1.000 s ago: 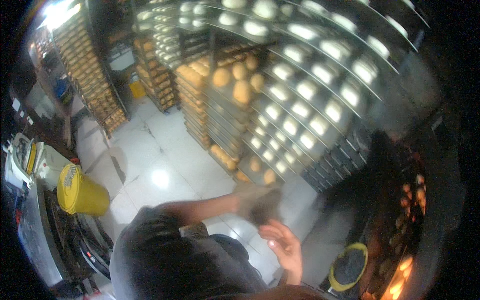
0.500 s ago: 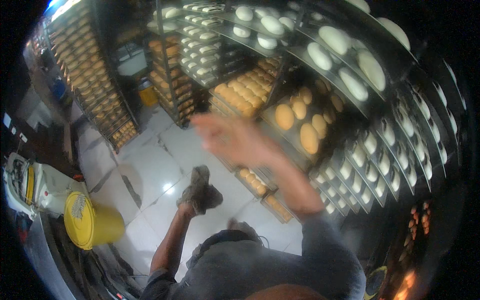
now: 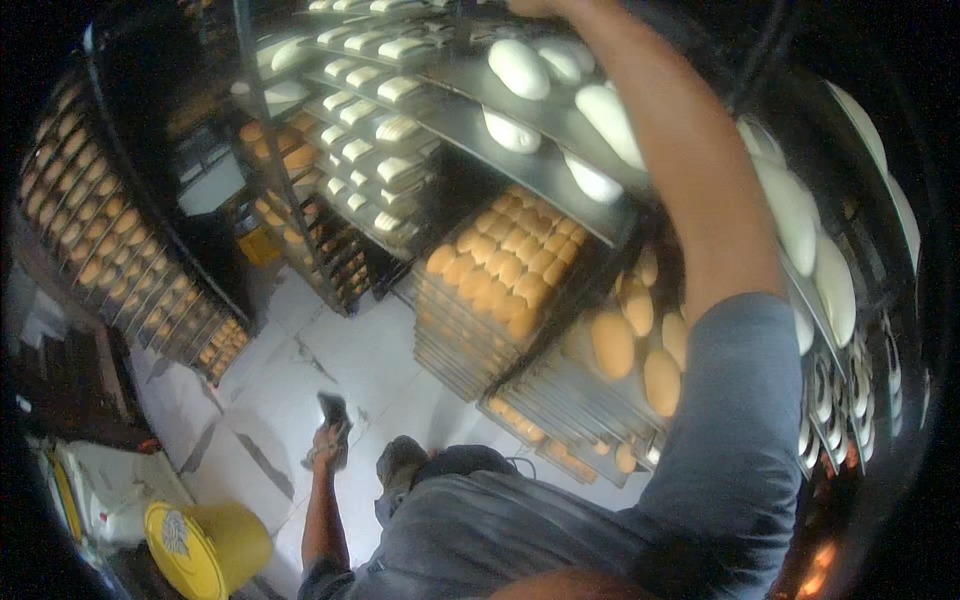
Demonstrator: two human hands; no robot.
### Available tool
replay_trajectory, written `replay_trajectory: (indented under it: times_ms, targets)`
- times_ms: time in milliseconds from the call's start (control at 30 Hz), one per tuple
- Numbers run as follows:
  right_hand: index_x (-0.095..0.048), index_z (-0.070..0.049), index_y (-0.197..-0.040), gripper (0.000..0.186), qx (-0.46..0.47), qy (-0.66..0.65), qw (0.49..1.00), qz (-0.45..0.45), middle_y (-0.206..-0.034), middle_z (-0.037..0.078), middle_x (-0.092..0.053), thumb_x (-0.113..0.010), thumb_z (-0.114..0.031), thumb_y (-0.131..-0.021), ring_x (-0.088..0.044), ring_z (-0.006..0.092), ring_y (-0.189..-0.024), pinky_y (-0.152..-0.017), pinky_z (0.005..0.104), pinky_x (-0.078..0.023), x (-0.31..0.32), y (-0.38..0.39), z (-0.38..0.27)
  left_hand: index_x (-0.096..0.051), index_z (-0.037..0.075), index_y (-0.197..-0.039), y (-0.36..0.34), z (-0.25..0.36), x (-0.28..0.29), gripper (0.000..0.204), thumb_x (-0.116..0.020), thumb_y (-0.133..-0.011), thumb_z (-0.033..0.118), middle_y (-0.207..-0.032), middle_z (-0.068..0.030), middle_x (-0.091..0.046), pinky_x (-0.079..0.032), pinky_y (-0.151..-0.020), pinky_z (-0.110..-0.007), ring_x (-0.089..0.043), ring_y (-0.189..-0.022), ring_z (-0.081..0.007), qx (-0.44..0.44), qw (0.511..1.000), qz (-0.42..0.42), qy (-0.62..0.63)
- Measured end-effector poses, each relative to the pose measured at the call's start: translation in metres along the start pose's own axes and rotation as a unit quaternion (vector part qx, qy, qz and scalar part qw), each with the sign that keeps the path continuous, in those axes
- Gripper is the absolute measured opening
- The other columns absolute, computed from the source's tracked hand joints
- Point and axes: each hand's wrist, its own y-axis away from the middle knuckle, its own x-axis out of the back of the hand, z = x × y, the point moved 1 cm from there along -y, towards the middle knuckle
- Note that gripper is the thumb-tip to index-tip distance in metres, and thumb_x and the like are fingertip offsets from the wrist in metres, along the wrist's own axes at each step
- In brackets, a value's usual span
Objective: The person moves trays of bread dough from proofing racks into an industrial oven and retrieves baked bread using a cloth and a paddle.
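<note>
My left hand (image 3: 326,444) hangs low over the floor, its fingers round a dark, crumpled cloth (image 3: 333,414), possibly a padded glove. My right arm stretches high across the racks. My right hand (image 3: 545,6) is at the top edge, beside a rack's upper frame, its fingers blurred and mostly out of sight. Below and around it are metal trays of pale, unbaked dough loaves (image 3: 518,68), with larger pale pieces (image 3: 800,220) at the right. Lower down are trays of browned rolls (image 3: 500,258) and larger oval loaves (image 3: 612,345).
More racks of browned rolls (image 3: 90,200) stand at the left, beyond the tiled floor (image 3: 260,400). A yellow lidded bucket (image 3: 210,550) and a pale machine (image 3: 110,495) are at the lower left. An orange glow (image 3: 820,565) shows at the lower right.
My right hand has risen from low, past the middle trays, to the top edge. The cloth in my left hand has moved left and down. The view has shifted along the racks.
</note>
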Motion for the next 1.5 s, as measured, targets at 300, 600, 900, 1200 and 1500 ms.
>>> replay_trajectory:
  times_ms: [300,600,900,1200,1500]
  targets:
    - [-0.061,-0.009,-0.119,0.041,-0.167,0.184,0.961,-0.120,-0.123,0.018,-0.059,-0.057,-0.030,-0.084,-0.058,0.0358,-0.112,-0.096,0.0433,-0.046,-0.138,-0.093,0.170,-0.060,0.011,-0.100,-0.088,-0.001,0.023,0.030,-0.056,-0.088,0.039,-0.085,-0.0069,-0.063,-0.049,-0.067,-0.038,-0.060,-0.076,-0.0252,0.017,0.911,-0.115,-0.396]
    - [-0.052,-0.011,-0.129,0.053,-0.256,0.135,0.952,-0.098,-0.134,0.018,-0.049,-0.057,-0.035,-0.082,-0.046,0.0336,-0.125,-0.106,0.0417,-0.037,-0.218,-0.098,0.288,-0.062,0.011,-0.103,-0.254,0.049,0.029,0.033,-0.056,-0.085,0.037,-0.094,-0.0107,-0.064,-0.049,-0.074,-0.039,-0.061,-0.080,-0.0259,0.030,0.859,-0.233,-0.455]
    - [-0.053,-0.008,-0.125,0.043,-0.254,0.158,0.942,-0.148,-0.131,0.019,-0.051,-0.053,-0.023,-0.084,-0.048,0.0332,-0.122,-0.104,0.0418,-0.039,-0.219,-0.110,0.279,-0.061,0.006,-0.107,-0.296,0.059,0.053,0.035,-0.057,-0.083,0.031,-0.102,-0.0122,-0.062,-0.045,-0.084,-0.041,-0.059,-0.089,-0.0254,0.004,0.830,-0.265,-0.492]
    - [-0.057,-0.002,-0.116,0.031,-0.162,0.227,0.928,-0.248,-0.124,0.020,-0.056,-0.050,-0.009,-0.086,-0.055,0.0330,-0.114,-0.097,0.0420,-0.044,-0.141,-0.078,0.160,-0.056,-0.002,-0.118,-0.214,0.262,-0.022,0.042,-0.060,-0.085,0.022,-0.117,-0.0111,-0.060,-0.039,-0.100,-0.040,-0.055,-0.108,-0.0232,0.104,0.886,-0.183,0.414]
    - [-0.065,0.004,-0.095,0.023,-0.041,0.233,0.949,-0.207,-0.093,0.024,-0.064,-0.058,0.002,-0.074,-0.063,0.0374,-0.094,-0.084,0.0442,-0.051,-0.052,0.002,0.032,-0.054,-0.003,-0.122,-0.114,0.462,-0.022,0.044,-0.061,-0.085,0.020,-0.120,-0.0107,-0.059,-0.038,-0.102,-0.039,-0.054,-0.112,-0.0225,-0.184,0.905,-0.245,0.295]
